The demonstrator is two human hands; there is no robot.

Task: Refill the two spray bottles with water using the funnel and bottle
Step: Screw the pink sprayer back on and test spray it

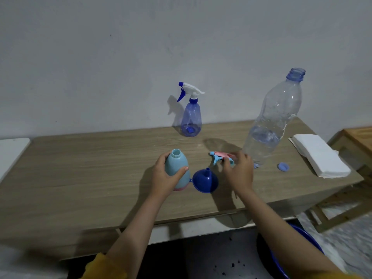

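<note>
Pale-blue plastic spray bottle (177, 168), uncapped, stands steadied on the wooden table (80, 168) in my left hand (164, 178)'s curled fingers; my right hand (239, 172) pinches its pink-and-blue trigger head (219, 157), beside the dark-blue funnel (205, 181).

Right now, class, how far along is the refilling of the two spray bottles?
Done: the large clear water bottle is uncapped and the light blue spray bottle opened. In hand: the left hand holds it; the right hand grips its pink-blue trigger head. Left: the dark blue funnel lies unused; the clear blue spray bottle is still capped.
</note>
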